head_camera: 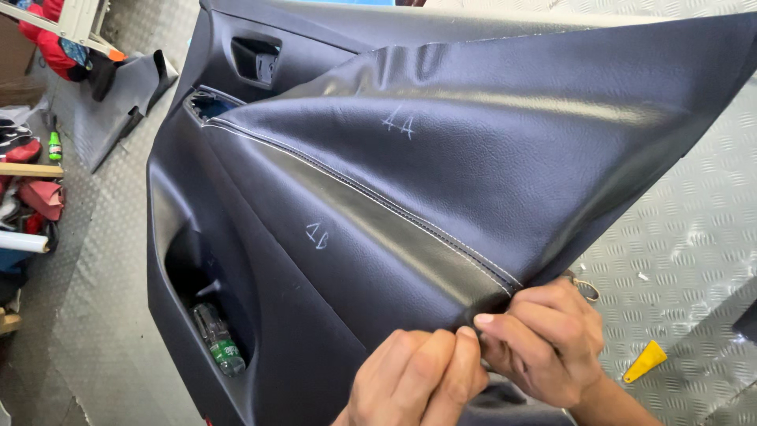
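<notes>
On the floor at the far left lies a clutter of rags and scraps, with a small green bottle (54, 147) standing among them and a loose sheet of dark vinyl (118, 102) spread beside it. Next comes the black car door panel (197, 237), which stands tilted on the metal checker-plate floor (678, 237); a green-labelled bottle (218, 341) lies in its lower pocket, and the recessed handle cup (255, 58) shows near its top. Draped over the panel is a black leatherette cover (489, 158) with a white-stitched seam running down it diagonally and chalk marks on each side of the seam. Its lower corner hangs at the bottom middle of the view, where both hands meet. The left hand (414, 383) has its fingers pressed together, pinching the cover's edge at the seam end. Touching it, the right hand (544, 347) has its fingers clamped on the same corner of the cover, just beside the left thumb. Further right, a yellow plastic wedge (645, 361) lies on the floor, well apart from the panel.
</notes>
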